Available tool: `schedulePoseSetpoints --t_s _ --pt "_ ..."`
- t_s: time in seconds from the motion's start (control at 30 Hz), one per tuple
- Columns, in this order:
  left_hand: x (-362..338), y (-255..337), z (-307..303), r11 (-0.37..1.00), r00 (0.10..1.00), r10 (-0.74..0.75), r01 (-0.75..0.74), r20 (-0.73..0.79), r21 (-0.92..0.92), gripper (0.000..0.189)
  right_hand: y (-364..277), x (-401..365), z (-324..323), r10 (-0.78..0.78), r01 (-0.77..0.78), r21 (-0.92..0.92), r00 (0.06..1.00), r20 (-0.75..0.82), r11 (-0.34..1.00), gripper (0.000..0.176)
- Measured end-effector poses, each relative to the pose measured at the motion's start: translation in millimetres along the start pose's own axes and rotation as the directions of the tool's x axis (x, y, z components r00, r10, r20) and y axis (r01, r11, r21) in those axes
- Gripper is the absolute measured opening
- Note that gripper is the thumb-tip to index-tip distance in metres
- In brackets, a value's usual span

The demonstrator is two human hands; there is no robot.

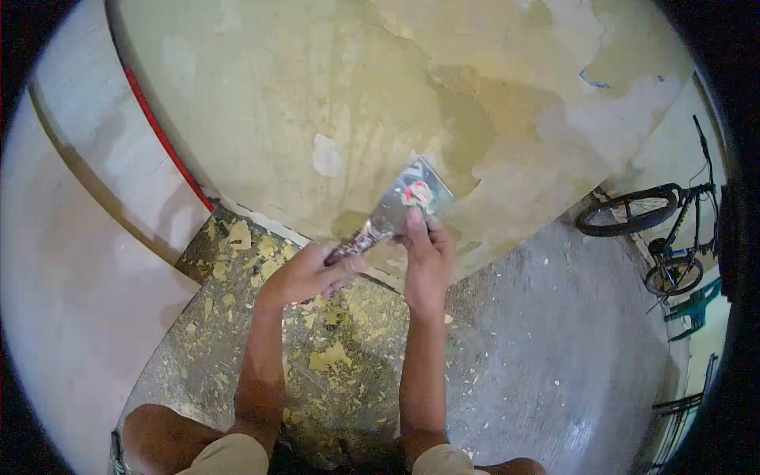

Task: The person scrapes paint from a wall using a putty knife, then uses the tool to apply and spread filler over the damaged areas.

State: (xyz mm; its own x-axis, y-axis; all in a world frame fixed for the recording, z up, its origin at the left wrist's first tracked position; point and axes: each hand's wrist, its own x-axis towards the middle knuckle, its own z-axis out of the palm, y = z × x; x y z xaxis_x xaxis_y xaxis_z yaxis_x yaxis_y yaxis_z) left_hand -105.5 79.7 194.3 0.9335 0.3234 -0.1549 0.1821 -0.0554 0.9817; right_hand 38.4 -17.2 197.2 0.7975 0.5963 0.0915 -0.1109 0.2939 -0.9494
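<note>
A scraper (390,207) with a wide metal blade is held up in front of the wall, its blade pointing up and right. My left hand (307,275) is closed around its dark, speckled handle. My right hand (426,265) grips the blade near its lower right edge, thumb lying flat on the metal face. A red and white patch marks the blade near my thumb. Behind it, the yellowish wall (317,87) shows peeled areas, with paler and tan patches to the right and a small white bare spot left of the blade.
Yellow paint flakes (331,356) litter the floor beneath my arms. A bicycle (673,222) stands at the right beyond the grey floor (538,348). Along the left runs a pale wall (87,261) with a red strip (162,134) at the corner. My knees show at the bottom.
</note>
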Motion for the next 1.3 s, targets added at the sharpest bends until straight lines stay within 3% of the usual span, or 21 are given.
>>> schedulePoseSetpoints --t_s 0.07,0.13,0.2,0.3,0.43,0.5,0.63,0.7,0.8,1.03,1.13,1.2,1.3 --pt "-0.8 0.5 -4.4 1.0 0.993 -0.005 0.005 -0.119 0.003 0.037 -0.6 4.5 12.9 -0.079 0.075 0.177 0.997 0.015 0.981 0.021" --pt "-1.9 8.2 0.2 1.0 0.983 -0.009 0.01 -0.181 0.005 0.043 -1.8 4.1 15.3 -0.115 0.111 0.174 0.993 0.014 0.979 0.019" --pt "-3.6 13.9 -1.5 0.984 0.972 -0.019 0.059 -0.233 0.166 0.044 -0.3 0.1 20.4 -0.123 0.136 0.201 0.989 -0.078 0.97 0.017" --pt "-6.5 32.1 -6.8 0.977 0.966 -0.063 0.111 -0.252 0.182 0.047 0.9 2.0 24.4 -0.17 0.196 0.217 0.976 -0.134 0.956 0.015" --pt "-1.3 23.6 -4.9 0.992 0.985 -0.1 0.109 -0.144 0.058 0.046 -8.8 -1.7 22.8 -0.173 0.201 0.16 0.97 -0.171 0.966 0.014" --pt "1.8 15.7 4.0 0.994 0.993 -0.037 0.025 -0.116 -0.105 0.044 -11.4 -4.1 23.4 -0.191 0.221 0.139 0.96 -0.205 0.965 0.014" --pt "0.4 25.8 6.2 0.996 0.985 -0.063 0.052 -0.162 -0.069 0.041 -15.0 -3.2 25.6 -0.189 0.221 0.134 0.959 -0.212 0.966 0.014" --pt "0.6 27.1 2.0 0.996 0.992 -0.085 0.082 -0.098 -0.034 0.041 -20.3 -4.3 27.6 -0.172 0.21 0.118 0.948 -0.268 0.971 0.017" --pt "3.7 21.0 11.1 0.993 0.996 -0.043 0.033 -0.081 -0.116 0.045 -16.3 -0.4 18.3 -0.212 0.244 0.124 0.951 -0.223 0.962 0.017" --pt "7.3 15.7 6.6 0.995 0.988 -0.073 0.063 -0.135 -0.074 0.048 -16.1 1.3 28.4 -0.171 0.236 0.21 0.943 -0.286 0.949 0.017" --pt "12.4 18.8 9.6 0.996 0.991 -0.07 0.063 -0.118 -0.062 0.048 -15.0 4.7 24.4 -0.248 0.293 0.173 0.938 -0.242 0.94 0.015" --pt "16.2 33.7 20.2 0.997 0.983 0.08 -0.074 -0.168 0.038 0.046 -32.8 7.1 23.9 -0.317 0.338 -0.004 0.877 -0.361 0.941 0.016" --pt "21.4 69.2 23.0 0.998 0.994 0.07 -0.07 -0.089 0.003 0.046 -74.7 16.6 14.9 -0.38 0.411 0.106 0.896 -0.229 0.905 0.016"
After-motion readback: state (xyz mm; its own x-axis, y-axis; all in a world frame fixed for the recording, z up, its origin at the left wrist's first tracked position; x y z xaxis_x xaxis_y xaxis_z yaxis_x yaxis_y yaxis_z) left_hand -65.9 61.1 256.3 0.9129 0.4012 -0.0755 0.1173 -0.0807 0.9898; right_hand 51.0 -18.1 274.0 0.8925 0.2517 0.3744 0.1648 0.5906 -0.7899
